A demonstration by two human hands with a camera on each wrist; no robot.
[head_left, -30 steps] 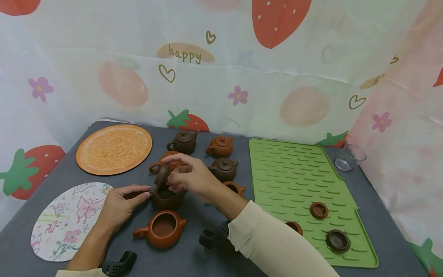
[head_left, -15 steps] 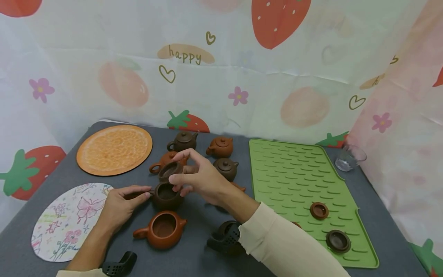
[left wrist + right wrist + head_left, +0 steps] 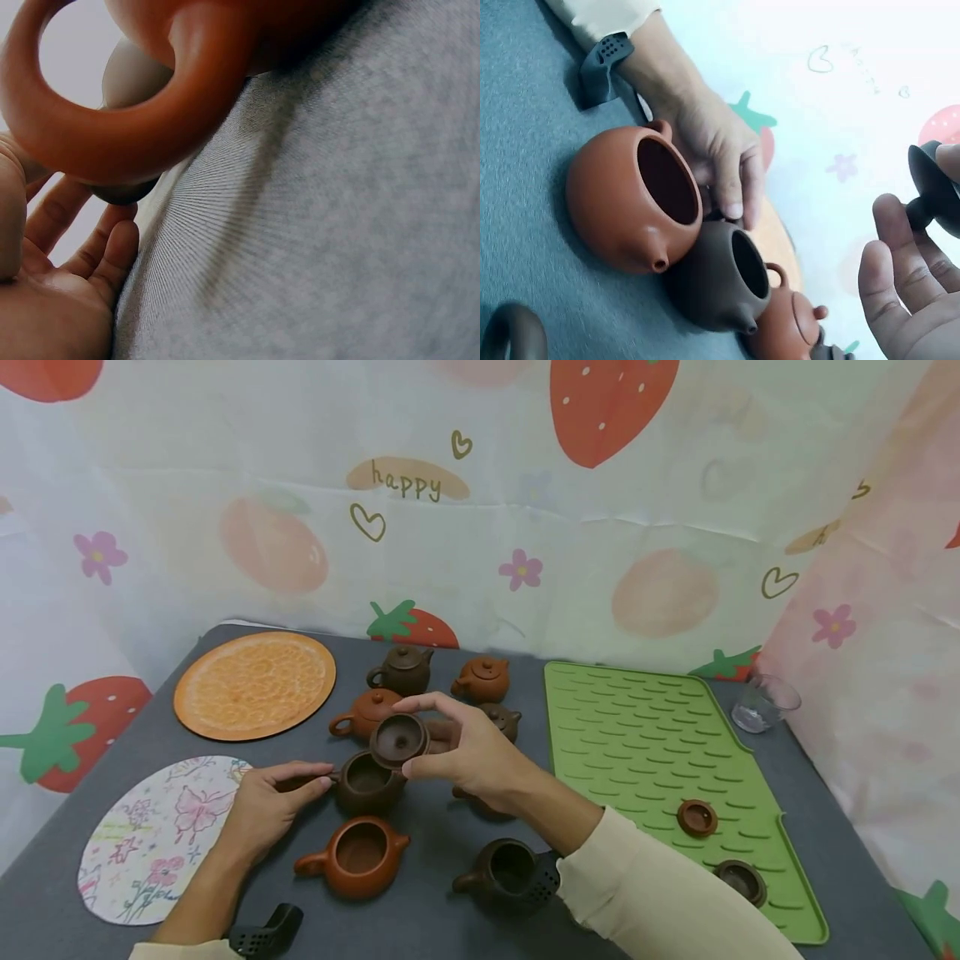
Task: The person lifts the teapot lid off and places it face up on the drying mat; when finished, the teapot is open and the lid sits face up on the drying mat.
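Note:
My left hand [image 3: 262,806] pinches the handle of a dark brown teapot [image 3: 367,795], which has its top uncovered. Just above and to the right of its opening, my right hand [image 3: 472,756] holds a dark round teapot lid [image 3: 399,740] by the edge, its hollow underside facing the head camera. The right wrist view shows the lid's knob [image 3: 921,211] near the fingertips. Closer to me sits a reddish-brown teapot [image 3: 358,875] without a lid. Its looped handle [image 3: 112,142] fills much of the left wrist view, partly covering the left hand [image 3: 67,300].
Several lidded teapots, including a reddish one [image 3: 480,678], stand behind. A lidless dark teapot [image 3: 487,885] sits at front right. Small lids [image 3: 697,818] lie on a green mat [image 3: 622,743]. An orange round mat [image 3: 255,685], a drawn-on round mat [image 3: 150,852] and a glass [image 3: 761,706] are around.
My right hand has drawn the lid rightward from over the dark teapot and turned its underside toward the head camera. My left hand keeps its hold on the handle.

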